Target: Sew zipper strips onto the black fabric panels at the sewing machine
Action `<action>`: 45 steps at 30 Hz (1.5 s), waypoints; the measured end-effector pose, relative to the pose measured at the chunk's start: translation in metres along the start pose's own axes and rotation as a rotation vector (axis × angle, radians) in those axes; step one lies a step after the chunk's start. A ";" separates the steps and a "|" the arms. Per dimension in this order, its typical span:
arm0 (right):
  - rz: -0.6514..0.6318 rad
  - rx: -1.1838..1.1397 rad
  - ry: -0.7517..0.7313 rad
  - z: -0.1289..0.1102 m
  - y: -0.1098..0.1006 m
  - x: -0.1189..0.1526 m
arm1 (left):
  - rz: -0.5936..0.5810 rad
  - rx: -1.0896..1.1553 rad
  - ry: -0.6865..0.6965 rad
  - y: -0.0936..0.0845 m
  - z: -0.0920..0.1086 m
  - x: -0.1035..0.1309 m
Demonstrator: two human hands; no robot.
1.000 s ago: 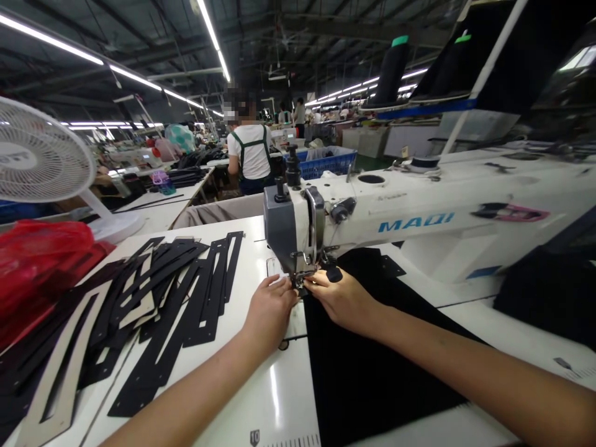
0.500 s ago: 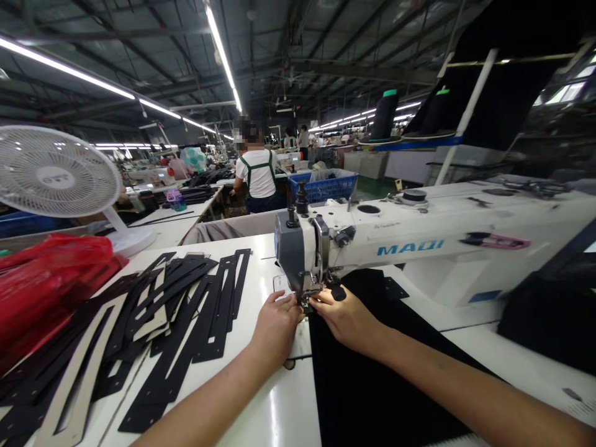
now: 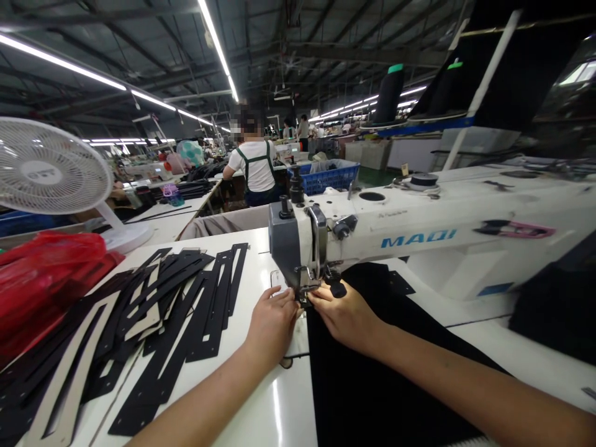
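A white sewing machine (image 3: 372, 230) stands before me, its head over the table. Beneath it lies a large black fabric piece (image 3: 372, 391), which runs toward me and back under the arm. My left hand (image 3: 274, 320) is just left of the presser foot (image 3: 307, 288), fingers curled and pressed together. What lies under those fingertips is hidden. My right hand (image 3: 344, 310) rests on the black fabric right of the foot, thumb and fingers closed on its edge. Both hands' fingertips nearly meet at the needle area, whose stitching spot they cover.
Black and beige slotted strips (image 3: 177, 304) lie in a loose pile on the left of the white table (image 3: 251, 397). Beyond them are a red plastic bag (image 3: 51, 279) and a white fan (image 3: 51, 167). Ahead, a co-worker (image 3: 255, 164) stands near a blue crate (image 3: 328, 177).
The view has shifted slightly, so the machine and strips sit a little differently in the picture. Both hands keep nearly the same place beside the presser foot.
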State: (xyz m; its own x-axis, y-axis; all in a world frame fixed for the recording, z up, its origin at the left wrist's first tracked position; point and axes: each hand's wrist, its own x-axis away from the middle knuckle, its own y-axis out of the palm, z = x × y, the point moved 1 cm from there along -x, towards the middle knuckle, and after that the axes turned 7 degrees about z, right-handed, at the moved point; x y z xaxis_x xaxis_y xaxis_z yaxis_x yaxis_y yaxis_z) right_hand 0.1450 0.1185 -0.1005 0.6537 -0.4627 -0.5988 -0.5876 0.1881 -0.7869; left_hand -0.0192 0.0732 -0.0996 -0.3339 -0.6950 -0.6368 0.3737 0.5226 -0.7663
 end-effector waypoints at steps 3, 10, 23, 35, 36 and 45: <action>-0.009 -0.016 0.010 -0.002 0.001 0.000 | 0.003 0.012 -0.010 0.001 0.000 0.000; -0.072 0.131 0.158 0.004 -0.003 -0.001 | -0.040 0.006 -0.117 -0.009 -0.002 0.003; -0.156 0.697 0.286 -0.062 -0.056 0.125 | -0.199 0.283 -0.248 -0.043 0.102 0.058; -0.046 0.323 0.240 -0.098 -0.084 0.164 | -0.292 1.028 -1.007 -0.072 0.124 0.062; -0.069 0.307 0.237 -0.087 -0.088 0.167 | -0.283 1.027 -1.012 -0.075 0.120 0.064; -0.126 0.274 0.276 -0.049 -0.103 0.176 | -0.283 1.087 -0.922 -0.081 0.101 0.067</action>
State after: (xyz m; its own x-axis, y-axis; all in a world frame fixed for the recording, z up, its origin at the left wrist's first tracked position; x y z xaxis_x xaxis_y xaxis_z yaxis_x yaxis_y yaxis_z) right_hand 0.2973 -0.0252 -0.1178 0.5383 -0.7046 -0.4624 -0.3383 0.3218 -0.8843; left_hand 0.0159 -0.0653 -0.0716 0.0010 -0.9924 0.1233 0.9892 -0.0171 -0.1455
